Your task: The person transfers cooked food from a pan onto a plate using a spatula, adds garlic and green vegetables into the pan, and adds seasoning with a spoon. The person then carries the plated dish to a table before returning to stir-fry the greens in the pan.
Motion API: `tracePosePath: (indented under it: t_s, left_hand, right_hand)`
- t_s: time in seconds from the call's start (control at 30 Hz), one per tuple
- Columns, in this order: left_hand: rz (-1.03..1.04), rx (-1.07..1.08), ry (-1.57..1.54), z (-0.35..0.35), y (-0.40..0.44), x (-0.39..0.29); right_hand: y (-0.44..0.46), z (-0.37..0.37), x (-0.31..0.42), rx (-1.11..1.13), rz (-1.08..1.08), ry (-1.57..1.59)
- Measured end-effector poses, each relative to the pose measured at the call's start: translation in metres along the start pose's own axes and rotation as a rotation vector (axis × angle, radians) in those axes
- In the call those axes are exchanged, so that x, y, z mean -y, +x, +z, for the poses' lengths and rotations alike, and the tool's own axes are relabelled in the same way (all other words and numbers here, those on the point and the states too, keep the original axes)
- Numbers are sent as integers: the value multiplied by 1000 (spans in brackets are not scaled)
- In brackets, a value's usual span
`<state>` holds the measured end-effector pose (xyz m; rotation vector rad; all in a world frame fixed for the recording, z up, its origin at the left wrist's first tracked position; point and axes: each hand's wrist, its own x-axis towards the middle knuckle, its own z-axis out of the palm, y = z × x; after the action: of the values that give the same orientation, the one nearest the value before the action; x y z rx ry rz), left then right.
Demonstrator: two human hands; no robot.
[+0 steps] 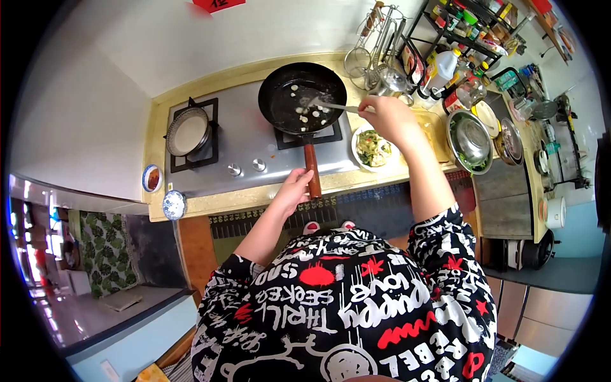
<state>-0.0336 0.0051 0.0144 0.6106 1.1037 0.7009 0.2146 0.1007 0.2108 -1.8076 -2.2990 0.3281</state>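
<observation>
Gripping the black pan's (280, 95) wooden handle (311, 167) — that's the left hand (298, 190) — while the right hand (389, 118) holds a spatula (340, 107) over white pieces (304, 119).

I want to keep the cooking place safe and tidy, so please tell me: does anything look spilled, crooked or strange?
One small thing: an orange scrap lies on the steel stove top, near the right-hand knob. It is outside any dish, so it looks dropped, perhaps food. Nothing else clearly stands out.

Black pan (280, 86) — reddish-brown handle (311, 167), blue-and-white patterned bowl (174, 205)
</observation>
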Motion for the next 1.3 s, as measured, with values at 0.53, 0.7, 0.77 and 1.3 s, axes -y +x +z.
tracePosePath:
  t_s: [0.53,0.7,0.77,1.3]
  left_hand:
    - [632,-533,534,23,0,11]
    - [1079,-500,723,126,-41,-42]
    - [1181,-437,931,170,-39,-43]
    - [377,312,1049,435,147,204]
  right_hand:
    - [4,122,-58,2,186,458]
    - [-28,117,-84,-60,108,558]
    - [-60,110,-94,-133,25,750]
    - [-334,-17,-388,-353,247,1055]
